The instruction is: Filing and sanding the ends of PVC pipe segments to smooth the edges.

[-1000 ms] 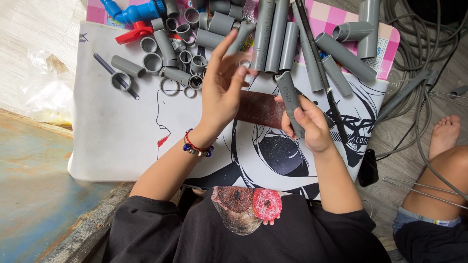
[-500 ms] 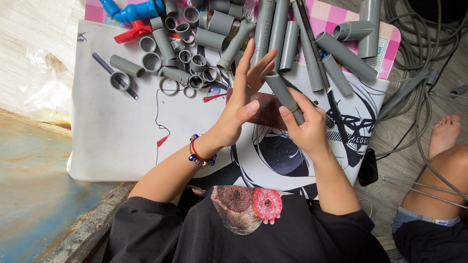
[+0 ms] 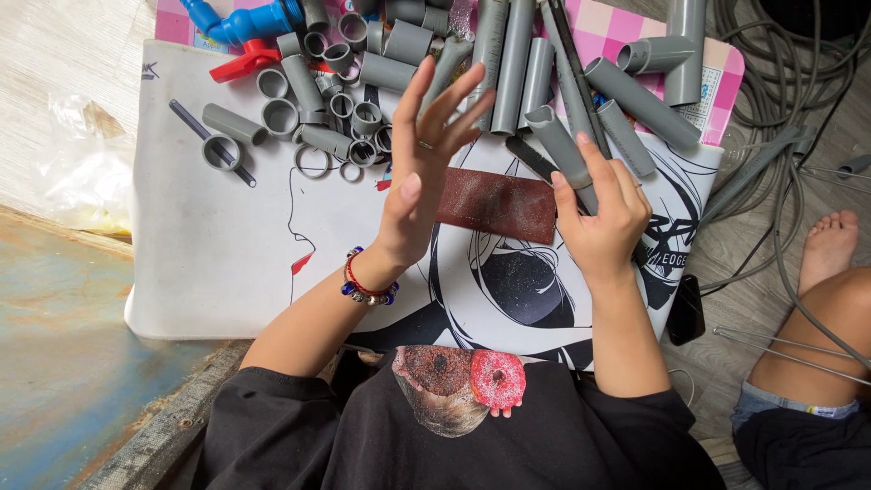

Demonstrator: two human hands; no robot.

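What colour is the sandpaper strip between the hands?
Dark reddish-brown sandpaper strip, seen in the head view.

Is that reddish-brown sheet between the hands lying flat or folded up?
Flat: the sandpaper sheet lies spread as a rectangle on the printed mat, no fold visible.

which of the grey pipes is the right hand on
The short grey pipe with the notched end, under the right hand; the other pipes lie untouched above.

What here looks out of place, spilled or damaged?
Nothing looks damaged. The grey pipe pieces lie in a loose jumble, rings and long pipes mixed. The right hand grips one pipe above the sandpaper; the left hand is raised, open.
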